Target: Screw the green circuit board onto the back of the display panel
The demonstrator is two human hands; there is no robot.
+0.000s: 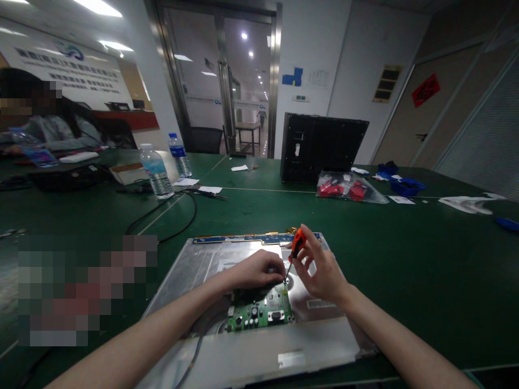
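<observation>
Screwdriver tip and the screw under it too small to resolve; a pixelated block hides the table's near-left, and the panel's near edge is cut off. Green table in a lit office with glass doors; silver display panel lies flat, green circuit board on it. Right hand grips the orange screwdriver, tilted, tip at the board's far edge; left hand, fingers curled, rests on the board just beside the tip.
</observation>
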